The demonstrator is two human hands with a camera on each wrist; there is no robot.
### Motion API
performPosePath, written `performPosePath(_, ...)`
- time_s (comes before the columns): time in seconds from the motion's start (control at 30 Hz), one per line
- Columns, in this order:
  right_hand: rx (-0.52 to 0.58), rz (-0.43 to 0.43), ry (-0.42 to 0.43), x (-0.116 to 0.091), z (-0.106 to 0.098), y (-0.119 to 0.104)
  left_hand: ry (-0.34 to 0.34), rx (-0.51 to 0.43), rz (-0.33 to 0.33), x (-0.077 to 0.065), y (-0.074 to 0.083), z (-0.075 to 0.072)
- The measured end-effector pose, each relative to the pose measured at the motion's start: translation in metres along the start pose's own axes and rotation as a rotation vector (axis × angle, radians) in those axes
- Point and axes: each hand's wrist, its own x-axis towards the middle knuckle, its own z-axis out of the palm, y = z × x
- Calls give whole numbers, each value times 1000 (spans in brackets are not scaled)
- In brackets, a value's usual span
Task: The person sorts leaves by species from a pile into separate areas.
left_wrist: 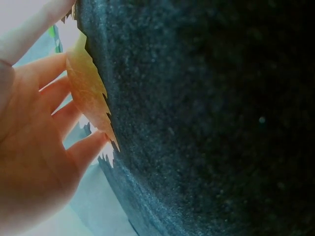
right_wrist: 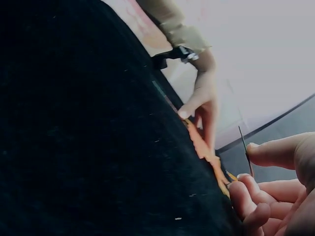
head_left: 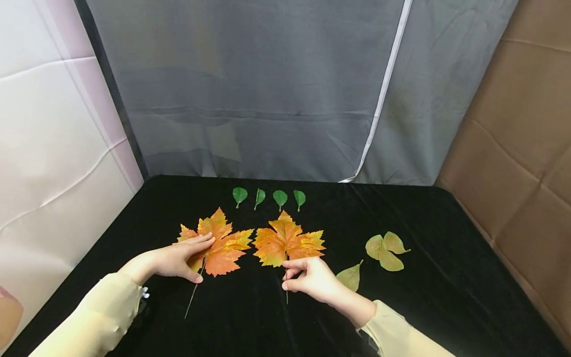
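Two orange-and-yellow maple leaves lie side by side mid-table in the head view. On the left maple leaf (head_left: 227, 250) rests my left hand (head_left: 176, 257), its fingers extended over the blade and its thumb beside the thin stem (head_left: 191, 300). The left wrist view shows those fingers against the leaf's edge (left_wrist: 87, 81). My right hand (head_left: 314, 278) pinches the stem of the right maple leaf (head_left: 285, 237) between thumb and fingers, just below the blade. In the right wrist view, the stem (right_wrist: 244, 145) sticks out past the thumb.
Several small green leaves (head_left: 280, 197) form a row behind the maple leaves. To the right lie a cluster of yellow-green leaves (head_left: 387, 252) and a single one (head_left: 350, 277), partly behind my right wrist. Black cloth (head_left: 446, 297) covers the table; a grey curtain (head_left: 267, 99) hangs behind.
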Motion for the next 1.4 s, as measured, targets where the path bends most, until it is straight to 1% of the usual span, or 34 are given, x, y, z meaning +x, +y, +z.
performPosePath(0.07, -11, 12, 0, 1, 4, 3, 0, -4, 0, 0, 0, 1)
performPosePath(0.2, 3, 25, -20, 0, 9, 8, -5, -14, -8, -1, 0, 2)
performPosePath(0.33, 59, 51, -59, -3, 12, 9, -2, -2, -5, -2, 0, 2)
performPosePath(0.47, 87, 88, -97, -5, 11, 9, -2, 5, -10, -2, 1, 0)
performPosePath(0.67, 67, 104, -117, -10, 7, 11, -5, 5, -8, 0, -1, 0)
performPosePath(0.8, 17, 94, -154, -9, 6, 10, -5, 8, -10, 0, -1, -1)
performPosePath(0.9, -64, 68, -177, -7, 7, 9, -5, 7, -8, 0, 0, -1)
performPosePath(1.0, -206, 19, -167, -5, 8, 9, -6, 9, -8, 0, 0, 0)
performPosePath(1.17, -507, -55, -106, -4, 11, 6, -9, -2, -12, 0, 0, -1)
performPosePath(1.27, -671, -77, -66, -5, 14, 4, -10, -8, -9, 0, 0, -1)
performPosePath(1.33, -763, -81, -45, -6, 16, 3, -10, -9, -6, 0, -1, -1)
performPosePath(1.4, -821, -84, -32, -7, 17, 3, -10, -9, -7, 0, -1, -1)
